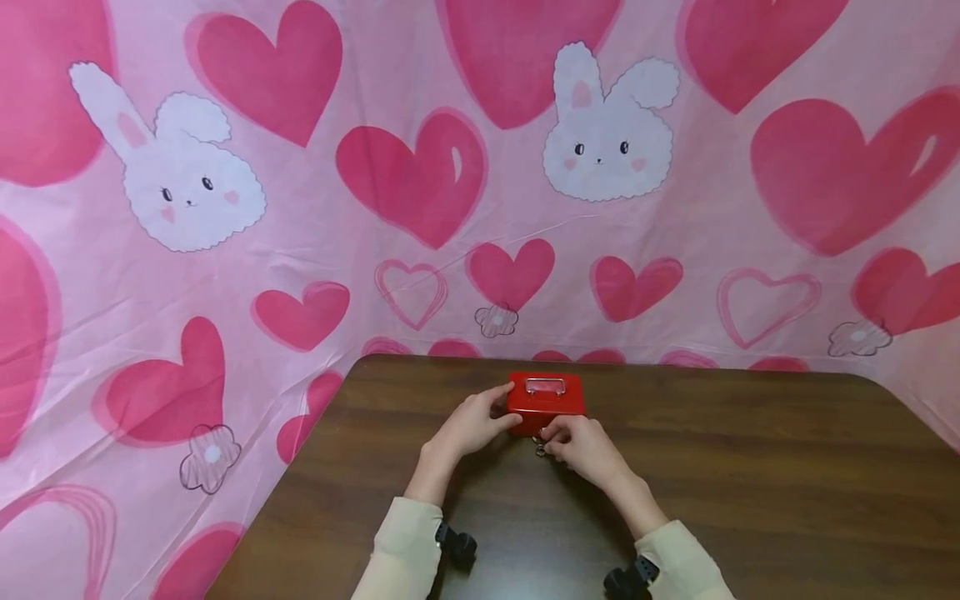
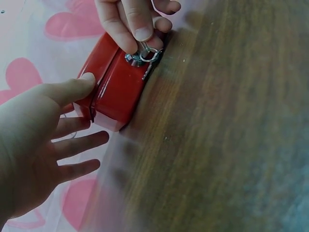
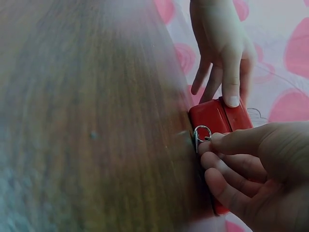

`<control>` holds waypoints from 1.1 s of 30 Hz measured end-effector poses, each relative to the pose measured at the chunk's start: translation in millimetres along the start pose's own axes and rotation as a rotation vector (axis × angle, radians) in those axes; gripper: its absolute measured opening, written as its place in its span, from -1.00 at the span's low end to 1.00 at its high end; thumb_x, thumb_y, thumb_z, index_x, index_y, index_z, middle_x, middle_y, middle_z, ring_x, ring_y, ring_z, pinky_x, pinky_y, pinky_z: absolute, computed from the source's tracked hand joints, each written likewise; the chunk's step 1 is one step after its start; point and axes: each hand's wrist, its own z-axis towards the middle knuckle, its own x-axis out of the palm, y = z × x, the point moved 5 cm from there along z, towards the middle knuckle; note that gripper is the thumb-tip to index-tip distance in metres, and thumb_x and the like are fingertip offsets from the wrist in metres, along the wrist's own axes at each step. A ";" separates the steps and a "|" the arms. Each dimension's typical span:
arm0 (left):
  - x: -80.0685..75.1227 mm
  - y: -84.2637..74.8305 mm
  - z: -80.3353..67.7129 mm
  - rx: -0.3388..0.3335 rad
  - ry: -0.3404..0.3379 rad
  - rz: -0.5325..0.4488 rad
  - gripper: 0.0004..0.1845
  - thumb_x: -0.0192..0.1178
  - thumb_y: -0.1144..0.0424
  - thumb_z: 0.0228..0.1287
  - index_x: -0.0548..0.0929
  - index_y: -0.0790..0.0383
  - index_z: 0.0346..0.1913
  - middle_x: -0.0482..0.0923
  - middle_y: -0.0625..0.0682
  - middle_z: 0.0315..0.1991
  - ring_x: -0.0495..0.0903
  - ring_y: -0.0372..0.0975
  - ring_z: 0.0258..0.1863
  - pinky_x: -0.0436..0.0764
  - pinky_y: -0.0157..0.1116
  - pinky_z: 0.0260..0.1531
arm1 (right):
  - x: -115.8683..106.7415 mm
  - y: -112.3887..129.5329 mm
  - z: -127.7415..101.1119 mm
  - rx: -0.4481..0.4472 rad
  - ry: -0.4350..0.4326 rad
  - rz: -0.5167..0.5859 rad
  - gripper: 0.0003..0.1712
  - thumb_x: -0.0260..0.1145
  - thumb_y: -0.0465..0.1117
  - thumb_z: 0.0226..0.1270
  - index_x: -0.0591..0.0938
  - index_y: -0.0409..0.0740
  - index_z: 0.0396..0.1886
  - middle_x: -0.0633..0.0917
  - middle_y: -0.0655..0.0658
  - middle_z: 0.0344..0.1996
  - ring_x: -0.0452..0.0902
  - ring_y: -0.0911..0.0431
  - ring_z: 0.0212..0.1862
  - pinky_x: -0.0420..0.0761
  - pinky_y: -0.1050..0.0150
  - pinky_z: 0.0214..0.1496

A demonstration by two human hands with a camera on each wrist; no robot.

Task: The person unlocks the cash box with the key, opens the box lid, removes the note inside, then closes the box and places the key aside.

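A small red cash box (image 1: 545, 405) with a metal handle on its lid sits on the wooden table. My left hand (image 1: 472, 423) is at the box's left side. Its thumb (image 2: 79, 87) presses the front corner by the lid seam, and the other fingers extend straight, some spread apart beside the box. At the front, my right hand (image 1: 583, 446) pinches a small key between thumb and fingertips at the round metal lock (image 2: 133, 59). A metal ring (image 3: 203, 131) hangs from the key, whose blade is hidden.
The brown wooden table (image 1: 750, 483) extends widely to the right and toward me. Behind and left of it hangs a pink cloth (image 1: 517, 208) with hearts and rabbits. Each forearm carries a black wrist camera (image 1: 457, 546).
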 end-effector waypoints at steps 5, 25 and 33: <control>-2.4 0.0 0.7 -0.013 -0.001 -0.013 -0.29 0.27 -0.10 0.31 0.36 -0.01 0.47 0.63 0.00 0.19 0.62 -0.18 0.11 0.56 -0.04 0.23 | -1.0 -1.3 1.4 0.016 0.010 0.037 -0.90 0.40 -0.38 0.21 0.72 -0.22 -0.26 0.75 -0.09 -0.47 0.52 0.12 -0.58 0.61 0.27 -0.54; -0.8 3.4 4.6 -0.015 0.016 -0.025 -0.27 0.26 -0.11 0.31 0.33 -0.04 0.49 0.59 0.01 0.24 0.60 -0.15 0.17 0.53 -0.03 0.26 | -5.3 -11.8 1.7 0.070 -0.024 0.007 -0.92 0.49 -0.26 0.17 0.73 -0.10 -0.35 0.69 -0.02 -0.60 0.48 0.15 -0.63 0.59 0.29 -0.55; 0.2 3.3 5.1 -0.024 0.013 -0.044 -0.27 0.26 -0.12 0.31 0.33 -0.04 0.49 0.57 0.01 0.27 0.58 -0.13 0.20 0.52 0.00 0.26 | -6.6 -13.6 3.0 0.085 -0.026 -0.043 -0.92 0.51 -0.21 0.15 0.72 -0.02 -0.43 0.58 0.00 -0.73 0.43 0.14 -0.69 0.53 0.29 -0.61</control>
